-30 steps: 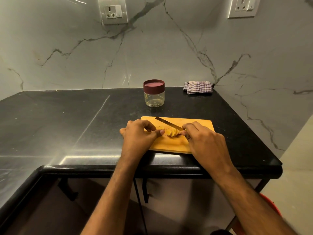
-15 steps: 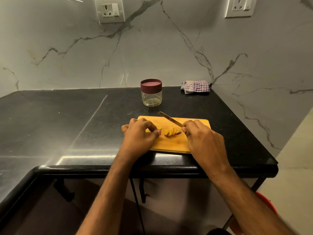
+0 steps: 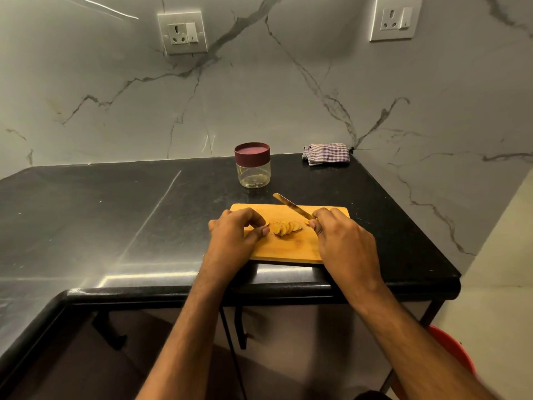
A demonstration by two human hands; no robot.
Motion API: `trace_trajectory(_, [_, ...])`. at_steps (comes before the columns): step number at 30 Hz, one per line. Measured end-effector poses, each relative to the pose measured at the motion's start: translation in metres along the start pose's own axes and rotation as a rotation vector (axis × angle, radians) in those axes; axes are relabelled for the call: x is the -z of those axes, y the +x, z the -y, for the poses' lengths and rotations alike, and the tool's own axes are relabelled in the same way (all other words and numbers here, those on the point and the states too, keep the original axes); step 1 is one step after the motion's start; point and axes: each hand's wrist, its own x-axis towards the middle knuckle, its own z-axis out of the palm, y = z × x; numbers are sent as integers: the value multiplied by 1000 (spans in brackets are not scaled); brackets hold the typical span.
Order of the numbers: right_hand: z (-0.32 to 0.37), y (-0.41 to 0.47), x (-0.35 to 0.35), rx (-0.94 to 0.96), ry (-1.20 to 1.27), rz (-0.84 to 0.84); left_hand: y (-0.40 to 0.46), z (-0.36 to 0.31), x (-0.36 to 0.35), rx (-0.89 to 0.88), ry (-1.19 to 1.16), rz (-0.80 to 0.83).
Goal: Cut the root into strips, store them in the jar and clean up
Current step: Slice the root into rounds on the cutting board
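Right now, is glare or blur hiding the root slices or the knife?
Head view: glare streaks the countertop left of the cutting board, not on it; the root slices and knife read clearly in dim warm light; wide-angle bending shows toward the edges; the forearms blur at the bottom.

black counter (image 3: 115,215), cutting board (image 3: 288,249), jar (image 3: 253,166), cloth (image 3: 326,153)

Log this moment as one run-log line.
stage: slicing | right hand: grips knife | left hand: beside root slices on board | jar: lidded, empty
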Motion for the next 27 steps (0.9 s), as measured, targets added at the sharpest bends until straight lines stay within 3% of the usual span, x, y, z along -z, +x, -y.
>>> trace_trajectory(15, [-2, 1, -4, -3, 20, 23, 3, -7, -2, -54, 113, 121])
trace_trajectory(22, [-3, 0, -3, -29, 67, 12, 1, -9, -2, -87, 123, 97])
trace_trajectory(27, [-14, 2, -4, -165, 218, -46, -5, -10, -8, -117, -36, -38])
